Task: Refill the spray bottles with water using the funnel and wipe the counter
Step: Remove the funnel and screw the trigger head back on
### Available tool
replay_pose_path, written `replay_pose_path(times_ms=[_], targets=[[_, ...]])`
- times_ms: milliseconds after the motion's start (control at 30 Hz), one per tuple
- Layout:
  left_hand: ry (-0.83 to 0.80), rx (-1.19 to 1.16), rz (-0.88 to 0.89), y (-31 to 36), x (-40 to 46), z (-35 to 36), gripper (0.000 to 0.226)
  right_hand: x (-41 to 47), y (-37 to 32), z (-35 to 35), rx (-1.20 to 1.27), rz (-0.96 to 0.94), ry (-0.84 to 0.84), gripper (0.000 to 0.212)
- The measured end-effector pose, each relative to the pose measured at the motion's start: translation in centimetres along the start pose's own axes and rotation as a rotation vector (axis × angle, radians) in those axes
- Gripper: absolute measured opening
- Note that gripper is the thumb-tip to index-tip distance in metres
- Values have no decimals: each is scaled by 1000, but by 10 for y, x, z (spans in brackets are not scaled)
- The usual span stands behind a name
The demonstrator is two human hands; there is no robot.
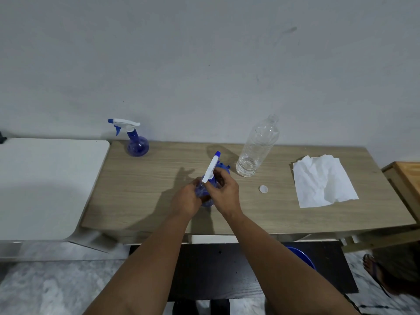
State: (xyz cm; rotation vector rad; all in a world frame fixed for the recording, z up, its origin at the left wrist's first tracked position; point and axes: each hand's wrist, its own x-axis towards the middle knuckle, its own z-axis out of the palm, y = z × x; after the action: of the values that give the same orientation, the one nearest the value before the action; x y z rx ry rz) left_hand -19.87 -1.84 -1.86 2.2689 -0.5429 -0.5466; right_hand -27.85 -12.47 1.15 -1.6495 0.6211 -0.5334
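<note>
Left hand [185,198] gripping blue sprayer [205,194], right hand [223,192] pinching its white head [210,169], water bottle [258,147] (uncapped) behind, tissue [322,180] right

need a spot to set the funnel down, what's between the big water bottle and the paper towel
In the head view, only a small white bottle cap lies between the water bottle and the paper towel, toward the near side; otherwise bare wooden counter.

A bare grey wall [204,53] rises beyond the hands; a wooden table [141,201] lies beneath them, a white table [45,183] to their left, marbled floor [45,289] below
</note>
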Motion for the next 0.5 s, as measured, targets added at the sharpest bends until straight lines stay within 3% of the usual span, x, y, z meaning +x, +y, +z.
replay_pose_path(times_ms=[133, 367, 433, 500], targets=[[36, 39, -17, 0, -2, 3, 41, 2, -3, 0, -14, 54, -8, 17], [58, 35, -7, 1, -4, 1, 31, 1, -1, 5, 0, 63, -1, 17], [57, 30, 8, 4, -9, 0, 31, 1, -4, 4, 7, 73, -17, 26], [26, -27, 22, 6, -18, -1, 52, 1, -11, 0, 59, 109, -35, 50]])
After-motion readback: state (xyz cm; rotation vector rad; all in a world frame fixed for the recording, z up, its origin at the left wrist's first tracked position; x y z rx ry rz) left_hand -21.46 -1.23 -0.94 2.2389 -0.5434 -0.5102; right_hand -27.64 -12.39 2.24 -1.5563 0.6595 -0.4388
